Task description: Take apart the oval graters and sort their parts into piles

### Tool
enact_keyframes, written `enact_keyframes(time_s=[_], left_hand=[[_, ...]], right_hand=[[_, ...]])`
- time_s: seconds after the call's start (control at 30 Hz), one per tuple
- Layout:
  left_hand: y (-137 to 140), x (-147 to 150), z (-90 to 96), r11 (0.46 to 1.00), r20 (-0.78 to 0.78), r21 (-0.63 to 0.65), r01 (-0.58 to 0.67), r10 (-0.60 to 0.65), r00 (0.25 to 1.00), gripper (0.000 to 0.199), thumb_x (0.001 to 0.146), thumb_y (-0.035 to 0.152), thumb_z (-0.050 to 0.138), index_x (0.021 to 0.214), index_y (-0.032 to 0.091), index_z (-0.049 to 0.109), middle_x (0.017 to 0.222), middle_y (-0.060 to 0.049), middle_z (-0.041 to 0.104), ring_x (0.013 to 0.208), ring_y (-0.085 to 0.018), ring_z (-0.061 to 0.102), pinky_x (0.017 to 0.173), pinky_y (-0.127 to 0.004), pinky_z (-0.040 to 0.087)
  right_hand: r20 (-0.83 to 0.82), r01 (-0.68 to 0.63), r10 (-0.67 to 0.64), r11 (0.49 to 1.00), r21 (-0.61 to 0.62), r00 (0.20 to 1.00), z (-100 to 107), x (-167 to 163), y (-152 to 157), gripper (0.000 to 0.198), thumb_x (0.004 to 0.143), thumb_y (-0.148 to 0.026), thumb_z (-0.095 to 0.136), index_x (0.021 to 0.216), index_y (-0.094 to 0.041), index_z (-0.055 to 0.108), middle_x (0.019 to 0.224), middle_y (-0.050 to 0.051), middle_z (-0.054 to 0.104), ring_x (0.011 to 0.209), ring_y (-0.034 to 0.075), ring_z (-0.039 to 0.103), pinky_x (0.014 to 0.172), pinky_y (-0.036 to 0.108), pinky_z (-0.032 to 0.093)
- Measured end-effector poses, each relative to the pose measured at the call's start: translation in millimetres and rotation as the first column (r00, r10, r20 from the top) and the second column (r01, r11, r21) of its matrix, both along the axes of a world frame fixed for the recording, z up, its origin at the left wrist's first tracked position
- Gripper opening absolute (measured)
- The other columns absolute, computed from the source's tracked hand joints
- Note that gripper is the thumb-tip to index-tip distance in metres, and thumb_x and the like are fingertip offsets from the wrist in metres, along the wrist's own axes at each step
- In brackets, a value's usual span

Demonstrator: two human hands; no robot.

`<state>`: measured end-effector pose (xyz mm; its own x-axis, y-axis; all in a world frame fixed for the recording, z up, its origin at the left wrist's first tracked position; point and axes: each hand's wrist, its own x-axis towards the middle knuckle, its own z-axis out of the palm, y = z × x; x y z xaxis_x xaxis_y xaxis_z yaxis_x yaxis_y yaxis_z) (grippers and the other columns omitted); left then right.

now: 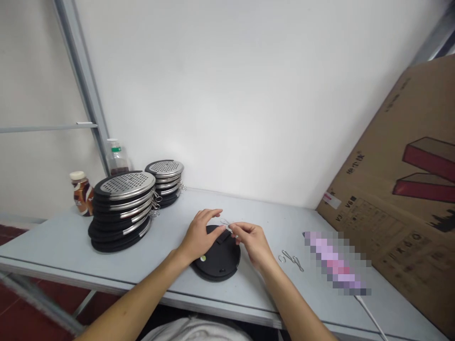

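Observation:
A round black disc-shaped device (216,261) lies on the table in front of me, with a small green-and-white sticker near its left edge. My left hand (201,235) rests at its upper left, thumb on the disc near a raised dark part, fingers stretched and apart. At the upper right edge, my right hand (250,240) pinches a thin bent wire hook (225,222) between thumb and fingertips. The hook's lower end is hidden by the fingers. To the right of that hand, a few loose wire hooks (293,260) and a small ring (282,259) lie on the table.
At left stand a near stack (128,184) and a far stack (165,168) of similar discs with perforated silver tops. Behind them are a brown bottle (82,195) and a clear bottle (117,158). A blurred purple object (332,263) with a white cable (371,317) and a large cardboard box (394,199) are right.

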<state>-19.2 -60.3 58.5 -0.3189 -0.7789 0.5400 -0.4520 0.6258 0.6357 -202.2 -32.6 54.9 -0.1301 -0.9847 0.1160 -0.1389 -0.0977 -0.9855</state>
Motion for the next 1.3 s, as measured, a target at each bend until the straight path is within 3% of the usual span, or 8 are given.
enact_keyframes(time_s=[0.17, 0.33, 0.5, 0.6, 0.73, 1.03, 1.13, 1.3], left_hand=[[27.5, 17.7, 9.4, 0.993, -0.115, 0.098, 0.064, -0.053, 0.992, 0.020, 0.092, 0.032, 0.057, 0.106, 0.025, 0.070, 0.102, -0.002, 0.070, 0.096, -0.017, 0.064, 0.088, -0.029, 0.050], [32.8, 16.9, 6.5, 0.907, -0.382, 0.377, 0.187, -0.031, 0.924, 0.025, 0.084, 0.037, 0.067, 0.101, 0.020, 0.072, 0.089, -0.003, 0.074, 0.081, -0.018, 0.069, 0.077, -0.029, 0.055], [31.5, 16.0, 13.2, 0.800, -0.507, 0.531, 0.279, 0.036, 0.861, 0.033, 0.080, 0.044, 0.070, 0.097, 0.016, 0.073, 0.087, -0.006, 0.075, 0.081, -0.019, 0.069, 0.081, -0.030, 0.056], [33.1, 18.6, 15.8, 0.821, -0.483, 0.534, 0.204, 0.098, 0.870, 0.034, 0.076, 0.045, 0.073, 0.093, 0.016, 0.074, 0.088, -0.006, 0.074, 0.079, -0.020, 0.069, 0.079, -0.029, 0.056], [36.6, 19.4, 16.9, 0.843, -0.533, 0.503, 0.191, 0.129, 0.836, 0.031, 0.077, 0.044, 0.074, 0.092, 0.016, 0.074, 0.083, -0.004, 0.072, 0.078, -0.018, 0.067, 0.078, -0.029, 0.056], [41.7, 17.1, 23.8, 0.542, -0.739, 0.567, 0.620, 0.002, 0.674, 0.024, 0.089, 0.038, 0.063, 0.097, 0.016, 0.070, 0.097, -0.008, 0.069, 0.091, -0.019, 0.064, 0.081, -0.032, 0.055], [43.3, 18.2, 24.9, 0.579, -0.655, 0.606, 0.545, -0.027, 0.756, 0.026, 0.084, 0.038, 0.068, 0.098, 0.016, 0.069, 0.087, -0.006, 0.069, 0.083, -0.017, 0.065, 0.074, -0.027, 0.054], [47.0, 17.8, 21.4, 0.810, -0.353, 0.536, 0.239, -0.042, 0.935, 0.033, 0.087, 0.044, 0.061, 0.084, 0.013, 0.072, 0.072, -0.004, 0.067, 0.063, -0.013, 0.060, 0.060, -0.023, 0.050]], right_hand=[[-0.054, -0.201, 0.197, 0.976, -0.087, 0.979, 17.0, 26.1, 10.8, 0.022, 0.076, -0.035, 0.068, 0.080, -0.015, 0.074, 0.068, 0.004, 0.069, 0.061, 0.016, 0.063, 0.054, 0.026, 0.050], [0.166, -0.261, 0.277, 0.959, -0.111, 0.946, 15.2, 35.7, 13.4, 0.021, 0.078, -0.036, 0.069, 0.082, -0.015, 0.071, 0.062, 0.002, 0.068, 0.058, 0.015, 0.064, 0.059, 0.027, 0.054], [-0.073, -0.077, 0.056, 0.944, -0.321, 0.996, 17.3, 31.6, 20.3, 0.013, 0.082, -0.030, 0.065, 0.082, -0.018, 0.070, 0.071, 0.003, 0.069, 0.064, 0.015, 0.064, 0.063, 0.028, 0.052], [-0.216, -0.046, -0.056, 0.897, -0.440, 0.975, 26.5, 31.1, 26.2, 0.011, 0.084, -0.027, 0.063, 0.081, -0.019, 0.071, 0.075, 0.004, 0.069, 0.068, 0.015, 0.064, 0.068, 0.029, 0.052], [-0.058, -0.234, 0.227, 0.928, -0.289, 0.972, 42.9, 34.8, 30.0, 0.025, 0.090, -0.035, 0.056, 0.103, -0.018, 0.070, 0.078, 0.004, 0.069, 0.063, 0.015, 0.066, 0.060, 0.028, 0.054], [-0.200, -0.223, 0.181, 0.952, -0.212, 0.963, 55.2, 31.8, 32.7, 0.015, 0.085, -0.030, 0.063, 0.089, -0.018, 0.072, 0.074, 0.003, 0.070, 0.062, 0.014, 0.063, 0.059, 0.025, 0.051], [-0.074, -0.245, 0.238, 0.964, -0.107, 0.968, 55.0, 27.6, 33.0, 0.013, 0.081, -0.029, 0.066, 0.083, -0.016, 0.069, 0.065, 0.001, 0.067, 0.058, 0.014, 0.063, 0.055, 0.025, 0.051], [0.002, -0.316, 0.316, 0.949, 0.014, 0.949, 48.4, 19.1, 34.8, 0.018, 0.080, -0.027, 0.065, 0.091, -0.014, 0.072, 0.060, -0.001, 0.063, 0.052, 0.011, 0.058, 0.053, 0.024, 0.049]])
